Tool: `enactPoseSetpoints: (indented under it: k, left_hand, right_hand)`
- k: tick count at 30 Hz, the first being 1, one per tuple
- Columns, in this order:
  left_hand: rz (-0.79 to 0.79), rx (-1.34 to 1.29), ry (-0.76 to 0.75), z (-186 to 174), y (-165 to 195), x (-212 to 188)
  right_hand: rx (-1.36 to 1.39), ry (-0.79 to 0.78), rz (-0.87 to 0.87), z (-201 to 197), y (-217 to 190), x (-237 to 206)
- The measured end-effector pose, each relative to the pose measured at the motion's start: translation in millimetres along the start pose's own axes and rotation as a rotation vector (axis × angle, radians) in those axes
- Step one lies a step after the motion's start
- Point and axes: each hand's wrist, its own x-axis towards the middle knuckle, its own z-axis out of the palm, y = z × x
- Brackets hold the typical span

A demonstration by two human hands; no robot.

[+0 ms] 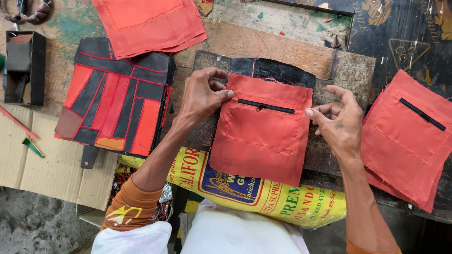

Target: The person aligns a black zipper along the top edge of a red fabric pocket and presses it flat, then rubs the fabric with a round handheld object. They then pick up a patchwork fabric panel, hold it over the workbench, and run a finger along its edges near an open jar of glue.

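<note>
Lying btwn both hands, red zip panel (261,136), L fingers (225,94) pinching corner

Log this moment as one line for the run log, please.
left hand: pinching red panel top-left corner | right hand: at its right edge | panel: flat on board, zipper closed

Single view, worn on the head, looking almost straight down onto the workbench (292,56) from close above. Facing forward and down, with the red zip panel (261,134) near the middle of the frame. Left hand (202,96) and right hand (336,120) on either side of that panel, forearms entering from the lower edge. No second view to compare.
</note>
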Motion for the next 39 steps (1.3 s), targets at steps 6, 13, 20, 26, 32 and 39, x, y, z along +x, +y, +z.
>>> enactPoseSetpoints:
  k: [6,13,20,26,32,39]
  left_hand:
    - [-0.044,-0.04,0.011,0,1,0]
    - [-0.059,-0.055,-0.003,-1,2,2]
    - [-0.062,-0.094,-0.002,0,-1,3]
    - [-0.071,-0.071,-0.008,0,-1,3]
    - [-0.08,-0.09,-0.027,-3,6,4]
    - [-0.134,-0.072,-0.083,-12,11,8]
  right_hand:
    - [0.031,0.003,0.007,3,-4,0]
    - [0.158,-0.047,-0.054,3,6,6]
    - [0.257,-0.057,-0.052,-2,14,9]
    - [0.172,-0.078,0.022,-2,6,12]
    - [-0.07,0.007,-0.024,4,-3,12]
    - [-0.002,-0.013,-0.017,3,-4,12]
